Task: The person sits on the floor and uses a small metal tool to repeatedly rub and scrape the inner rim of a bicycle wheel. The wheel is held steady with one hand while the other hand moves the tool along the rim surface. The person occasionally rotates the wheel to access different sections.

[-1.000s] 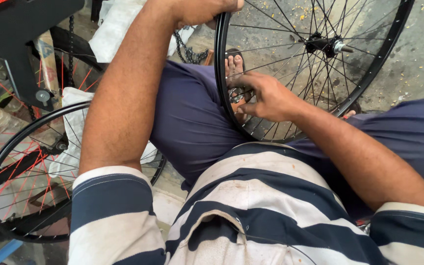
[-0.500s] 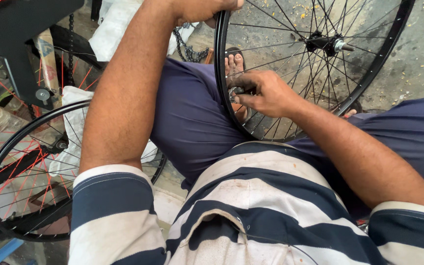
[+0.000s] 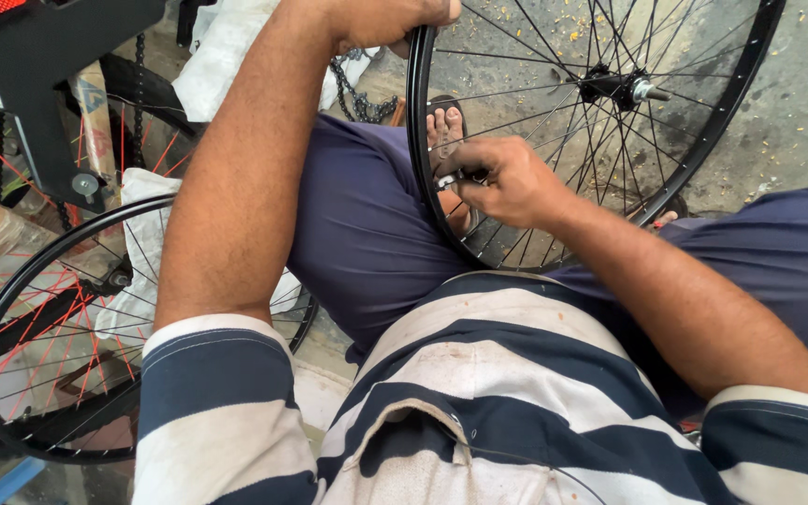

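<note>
A black bicycle wheel point(image 3: 741, 103) with thin dark spokes and a central hub point(image 3: 614, 87) stands upright between my knees. My left hand point(image 3: 390, 19) grips the top of its rim at the upper edge of the view. My right hand point(image 3: 507, 180) is closed around a small metal tool point(image 3: 448, 180) at a spoke end near the rim's left side. My sandalled foot point(image 3: 446, 126) shows through the spokes.
A second black wheel with red spokes point(image 3: 58, 327) lies at the lower left. A black metal stand point(image 3: 44, 75) and a chain point(image 3: 357, 93) are at the upper left. White sacking point(image 3: 222, 56) lies behind my arm. Concrete floor point(image 3: 797, 122) is at the right.
My right hand has shifted slightly along the rim with the tool; the wheel and my left hand have barely moved.
</note>
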